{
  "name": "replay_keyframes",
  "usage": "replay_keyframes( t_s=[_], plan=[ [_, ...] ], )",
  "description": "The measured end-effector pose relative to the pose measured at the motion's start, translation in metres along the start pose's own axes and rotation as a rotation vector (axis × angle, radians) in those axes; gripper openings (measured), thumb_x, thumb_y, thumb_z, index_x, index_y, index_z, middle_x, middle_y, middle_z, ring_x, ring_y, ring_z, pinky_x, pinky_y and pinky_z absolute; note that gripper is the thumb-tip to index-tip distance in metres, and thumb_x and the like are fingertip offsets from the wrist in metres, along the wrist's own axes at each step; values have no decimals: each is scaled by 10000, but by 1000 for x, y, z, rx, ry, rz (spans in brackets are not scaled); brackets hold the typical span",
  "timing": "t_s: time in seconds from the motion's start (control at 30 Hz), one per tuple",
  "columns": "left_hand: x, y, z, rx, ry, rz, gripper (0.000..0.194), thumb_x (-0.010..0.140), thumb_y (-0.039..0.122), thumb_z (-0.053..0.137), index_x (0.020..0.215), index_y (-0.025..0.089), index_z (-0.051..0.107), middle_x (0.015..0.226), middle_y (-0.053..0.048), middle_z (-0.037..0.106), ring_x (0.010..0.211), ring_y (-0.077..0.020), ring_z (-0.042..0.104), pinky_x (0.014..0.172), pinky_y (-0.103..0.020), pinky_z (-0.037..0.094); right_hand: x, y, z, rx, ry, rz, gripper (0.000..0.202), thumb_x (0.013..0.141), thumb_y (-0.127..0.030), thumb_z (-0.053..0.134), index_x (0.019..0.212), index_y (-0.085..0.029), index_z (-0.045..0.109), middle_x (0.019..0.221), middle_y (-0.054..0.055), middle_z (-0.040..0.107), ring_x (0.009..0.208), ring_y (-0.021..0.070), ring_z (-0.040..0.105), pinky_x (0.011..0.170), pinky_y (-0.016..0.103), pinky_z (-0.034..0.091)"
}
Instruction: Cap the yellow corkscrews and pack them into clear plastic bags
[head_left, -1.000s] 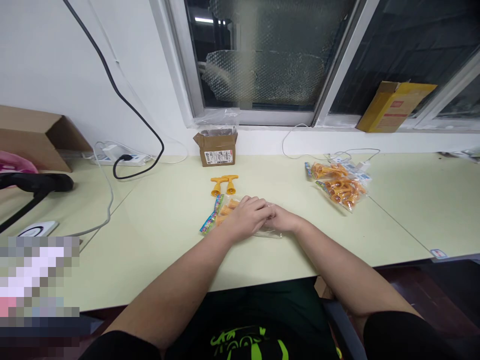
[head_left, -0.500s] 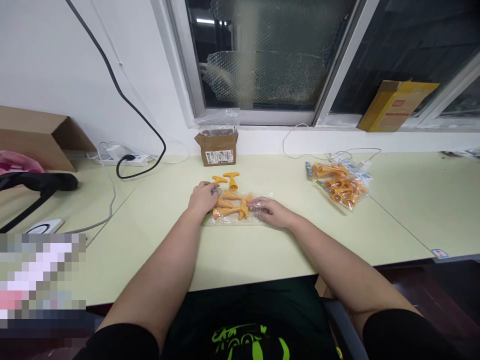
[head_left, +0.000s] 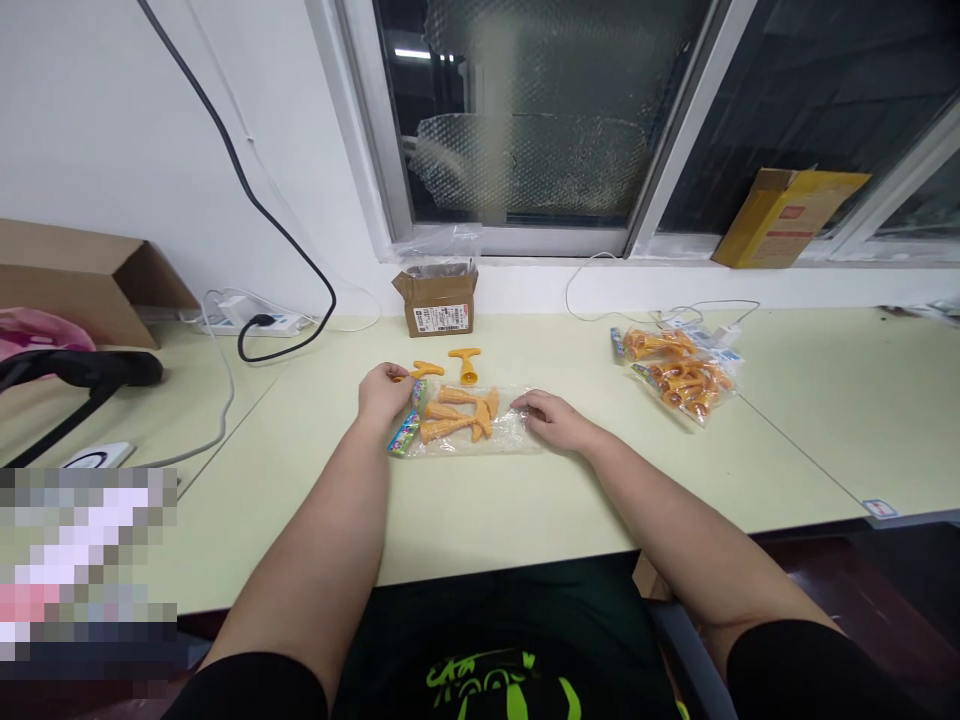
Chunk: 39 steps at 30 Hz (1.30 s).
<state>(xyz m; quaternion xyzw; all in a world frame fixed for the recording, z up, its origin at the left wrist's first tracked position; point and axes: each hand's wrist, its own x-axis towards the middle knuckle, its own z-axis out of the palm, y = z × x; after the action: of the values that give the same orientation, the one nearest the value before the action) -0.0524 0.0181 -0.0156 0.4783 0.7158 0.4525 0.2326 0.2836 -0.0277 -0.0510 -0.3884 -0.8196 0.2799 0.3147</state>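
A clear plastic bag (head_left: 510, 437) with a colourful printed header at its left end lies flat in front of me. Several orange toy hammers (head_left: 454, 424) are inside it. My left hand (head_left: 384, 393) is beyond the header, its fingers closed around one end of a loose orange T-shaped toy (head_left: 427, 369). At the bag's right end rests my right hand (head_left: 553, 420), fingers loosely bent and apart, touching the plastic. Another loose orange T-shaped toy (head_left: 468, 366) stands just behind the bag, touched by neither hand.
Filled bags of orange toys (head_left: 681, 375) lie to the right. A small cardboard box (head_left: 441, 305) sits against the wall. On the left are a power strip (head_left: 281, 325), a black cable (head_left: 247, 195) and a larger carton (head_left: 82, 260). A yellow box (head_left: 784, 220) leans at the window.
My left hand has moved left off the bag's header, uncovering it, and the loose toy has shifted left with it. The right hand's fingers have drawn back slightly from the bagged hammers.
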Motion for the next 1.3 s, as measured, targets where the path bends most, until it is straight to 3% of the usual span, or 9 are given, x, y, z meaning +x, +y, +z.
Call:
replay_keyframes(
  t_s=[0.13, 0.23, 0.37, 0.57, 0.67, 0.83, 0.93, 1.03, 1.3],
  plan=[
    [9, 3, 0, -310, 133, -26, 151, 746, 233, 666, 866, 191, 585, 890, -32, 655, 843, -175, 685, 803, -322, 576, 1, 3, -1, 19, 54, 19, 343, 835, -91, 532, 1108, -183, 719, 1129, 93, 679, 1003, 211, 633, 931, 391, 495],
    [5, 13, 3, -692, 122, 56, 199, 778, 251, 671, 887, 208, 510, 985, -28, 646, 951, -148, 691, 874, -313, 593, 3, 4, -8, 56, 274, 101, 319, 821, -125, 539, 1086, -189, 704, 1062, 73, 659, 934, 199, 609, 900, 381, 493],
    [-26, 32, 12, -897, -292, 202, 399, 692, 284, 849, 926, 208, 534, 1041, -36, 685, 923, -146, 696, 920, -356, 599, 3, -10, -21, 336, 461, 162, 368, 853, -314, 649, 1207, -211, 652, 1018, 50, 649, 843, 172, 591, 796, 334, 506],
    [-80, 57, 28, -619, -722, 415, 410, 746, 357, 861, 1000, 188, 587, 1178, -118, 688, 1053, -227, 685, 946, -440, 589, 4, -44, -18, 905, 132, 310, 528, 800, -533, 741, 1203, -204, 655, 903, 47, 712, 676, 143, 612, 543, 251, 458],
    [-81, 58, 28, -518, -647, 496, 428, 768, 377, 832, 1077, 204, 590, 1251, -121, 654, 1157, -246, 641, 961, -432, 575, 2, -45, -23, 896, 149, 337, 412, 741, -471, 810, 1018, -188, 697, 791, 23, 698, 602, 115, 573, 522, 234, 446],
    [-48, 40, 14, -59, -116, 540, 233, 847, 335, 695, 1038, 218, 629, 1145, -95, 628, 1097, -266, 617, 973, -457, 534, -16, -27, -67, 857, 471, 378, 356, 742, -460, 785, 972, -202, 701, 623, -27, 586, 517, 97, 487, 441, 209, 347],
    [-35, 30, 8, 175, -56, 540, 221, 839, 316, 677, 1038, 221, 667, 1132, -102, 628, 1139, -311, 576, 1022, -490, 482, -27, -16, -86, 770, 353, 553, 319, 729, -396, 814, 929, -163, 725, 581, -18, 575, 472, 80, 443, 384, 193, 251],
    [-41, 32, 9, 231, -210, 657, 224, 873, 335, 657, 1070, 234, 694, 1171, -91, 647, 1211, -316, 536, 1078, -484, 427, -29, -11, -82, 746, 209, 631, 296, 748, -361, 837, 939, -158, 740, 635, 12, 651, 484, 78, 478, 369, 178, 292],
    [-117, 61, 52, 325, -536, 1057, 327, 1025, 329, 480, 1286, 277, 670, 1001, -68, 639, 1016, -251, 566, 921, -424, 435, -17, -23, -41, 968, -157, 520, 346, 839, -352, 817, 1117, -173, 716, 1037, 96, 783, 865, 172, 744, 716, 262, 626]
  ],
)
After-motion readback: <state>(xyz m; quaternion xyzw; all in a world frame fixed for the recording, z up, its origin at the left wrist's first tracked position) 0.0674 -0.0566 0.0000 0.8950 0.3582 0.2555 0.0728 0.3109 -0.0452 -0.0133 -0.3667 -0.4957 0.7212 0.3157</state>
